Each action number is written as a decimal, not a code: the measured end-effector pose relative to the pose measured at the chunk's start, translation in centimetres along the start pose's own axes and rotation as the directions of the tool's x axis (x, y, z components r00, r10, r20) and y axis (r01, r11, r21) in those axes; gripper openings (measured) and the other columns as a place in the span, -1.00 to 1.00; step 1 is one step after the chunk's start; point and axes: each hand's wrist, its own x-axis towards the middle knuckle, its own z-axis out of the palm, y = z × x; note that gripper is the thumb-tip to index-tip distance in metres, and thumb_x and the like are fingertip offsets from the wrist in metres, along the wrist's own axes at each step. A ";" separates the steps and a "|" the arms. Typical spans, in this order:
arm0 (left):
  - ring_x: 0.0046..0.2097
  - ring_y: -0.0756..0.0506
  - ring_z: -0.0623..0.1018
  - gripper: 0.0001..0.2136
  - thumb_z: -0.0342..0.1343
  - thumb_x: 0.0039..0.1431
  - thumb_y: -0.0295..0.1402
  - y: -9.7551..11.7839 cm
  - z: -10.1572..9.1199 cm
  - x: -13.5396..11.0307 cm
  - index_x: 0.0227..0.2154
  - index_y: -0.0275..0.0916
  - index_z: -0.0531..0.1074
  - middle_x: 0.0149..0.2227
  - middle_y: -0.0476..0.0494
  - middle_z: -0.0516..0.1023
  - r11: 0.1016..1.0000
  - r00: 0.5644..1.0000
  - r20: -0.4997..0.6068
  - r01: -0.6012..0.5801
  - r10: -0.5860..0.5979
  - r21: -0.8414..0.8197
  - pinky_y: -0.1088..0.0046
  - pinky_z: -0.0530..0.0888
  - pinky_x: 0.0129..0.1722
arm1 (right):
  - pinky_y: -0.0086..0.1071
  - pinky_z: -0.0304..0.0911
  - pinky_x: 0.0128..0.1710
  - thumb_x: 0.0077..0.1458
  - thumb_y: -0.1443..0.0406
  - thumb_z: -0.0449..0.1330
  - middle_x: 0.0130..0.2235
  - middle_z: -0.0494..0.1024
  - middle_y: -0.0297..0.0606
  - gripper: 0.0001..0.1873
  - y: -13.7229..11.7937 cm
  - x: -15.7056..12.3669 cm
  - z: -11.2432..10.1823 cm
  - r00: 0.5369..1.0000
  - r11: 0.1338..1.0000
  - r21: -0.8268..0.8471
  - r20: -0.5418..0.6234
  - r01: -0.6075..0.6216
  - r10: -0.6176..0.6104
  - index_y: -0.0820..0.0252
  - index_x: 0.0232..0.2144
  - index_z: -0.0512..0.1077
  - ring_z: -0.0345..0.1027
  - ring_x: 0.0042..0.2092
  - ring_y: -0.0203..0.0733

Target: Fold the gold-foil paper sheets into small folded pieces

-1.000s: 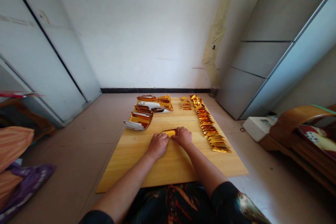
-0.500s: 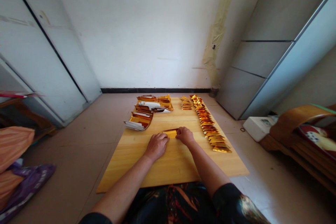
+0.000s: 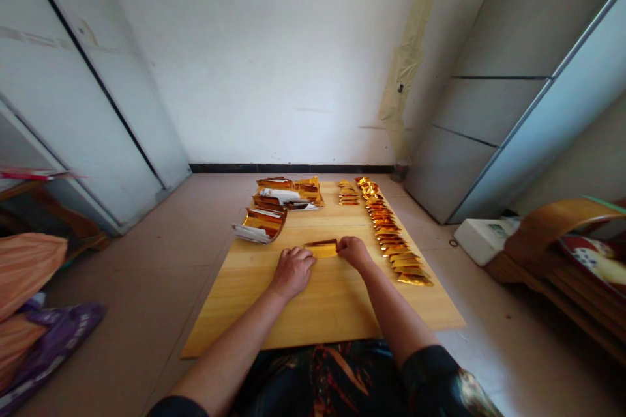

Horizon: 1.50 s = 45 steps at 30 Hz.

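A piece of gold foil paper (image 3: pixel 323 250) with a folded, raised far edge lies on the wooden board (image 3: pixel 332 309) in front of me. My left hand (image 3: pixel 294 270) is closed over its left end, with the fingertips pressing it against the board. At the right end, my right hand (image 3: pixel 354 251) pinches the corner between thumb and fingers. Right of my hands runs a long row of folded gold paper pieces (image 3: pixel 391 232). A shorter row of folded pieces (image 3: pixel 348 196) sits near the far edge. Curled stacks of gold paper (image 3: pixel 267 220) with white backs lie at the far left.
A white wall (image 3: pixel 274 78) rises behind the board. To the right stand a grey refrigerator (image 3: pixel 489 98), a white box (image 3: pixel 482 238) and a wooden seat (image 3: pixel 562 234). Orange and purple bags (image 3: pixel 53 339) lie on the tiled floor at the left.
My right hand has slid slightly right along the gold foil paper to its right end, so more of the paper shows. My left hand stays in place.
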 end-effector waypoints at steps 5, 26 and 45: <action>-0.06 -0.14 0.39 -0.71 -0.01 0.10 -0.51 0.3 -0.3 0.2 -0.20 -0.09 0.50 -0.14 -0.08 0.53 1.000 1.000 0.020 0.020 -0.019 -0.011 0.22 0.23 -0.11 | -0.53 0.14 -0.36 -0.17 0.53 0.08 -0.39 0.58 -0.26 -0.74 0.8 -0.7 -0.9 0.986 0.998 -0.017 -0.158 -0.054 0.051 0.21 -0.48 0.52 0.39 -0.32 -0.26; 0.00 -0.16 0.33 -0.88 0.08 0.02 -0.26 -0.9 0.1 3.1 -0.41 -0.10 0.49 -0.10 -0.05 0.46 0.842 0.843 0.092 0.536 -0.530 -0.060 0.22 0.18 -0.01 | -0.49 0.13 -0.43 -0.20 0.28 0.25 -0.26 0.58 -0.24 -0.77 -4.4 1.7 2.6 0.993 0.985 -0.171 0.108 -0.025 0.044 0.13 -0.37 0.50 0.42 -0.24 -0.19; 0.18 -0.18 0.19 -0.90 0.07 0.07 -0.31 -1.5 0.7 3.0 -0.34 -0.04 0.45 0.15 0.03 0.28 0.815 0.816 0.182 0.571 -0.549 -0.100 0.00 0.00 0.14 | -0.56 0.10 -0.48 -0.21 0.51 0.15 -0.44 0.55 -0.32 -0.79 -1.6 2.0 2.7 0.991 0.993 0.003 -0.062 -0.116 0.116 0.19 -0.46 0.47 0.37 -0.39 -0.32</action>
